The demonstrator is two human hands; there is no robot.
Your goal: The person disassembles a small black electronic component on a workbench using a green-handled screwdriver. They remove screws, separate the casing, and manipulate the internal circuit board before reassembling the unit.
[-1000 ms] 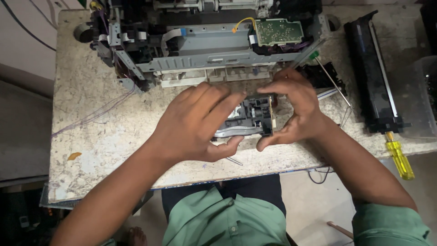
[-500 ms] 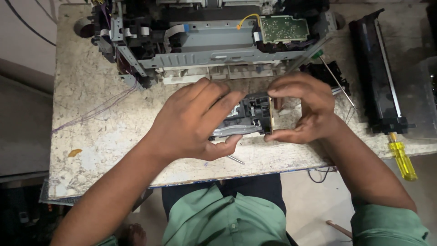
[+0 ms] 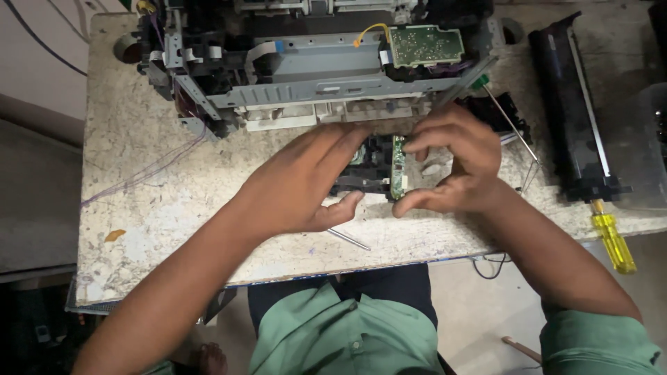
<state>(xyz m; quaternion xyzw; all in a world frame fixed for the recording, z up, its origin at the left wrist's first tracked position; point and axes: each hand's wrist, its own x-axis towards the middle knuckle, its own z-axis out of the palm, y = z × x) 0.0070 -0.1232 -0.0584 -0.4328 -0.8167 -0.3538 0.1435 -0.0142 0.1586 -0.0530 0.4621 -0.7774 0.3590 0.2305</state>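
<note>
A small black printer part (image 3: pixel 372 167) with a thin green circuit board on its right edge sits between both my hands, just above the marble-topped table (image 3: pixel 153 208). My left hand (image 3: pixel 306 184) cups it from the left, fingers over its top and thumb under its lower edge. My right hand (image 3: pixel 455 163) pinches the green board side between thumb and fingertips. Right behind it stands an opened grey and black printer chassis (image 3: pixel 313 76) with a bare green circuit board (image 3: pixel 425 45).
A long black cartridge-like unit (image 3: pixel 573 111) lies at the right. A yellow-handled screwdriver (image 3: pixel 613 239) hangs over the front right edge. A thin metal rod (image 3: pixel 349 239) lies near the front edge. Loose thin wires (image 3: pixel 149 170) trail at the left. A green-handled tool (image 3: pixel 511 121) rests behind my right hand.
Both hands have turned the small part, so its green board edge now faces up on the right. My left fingers have spread flatter over it.
</note>
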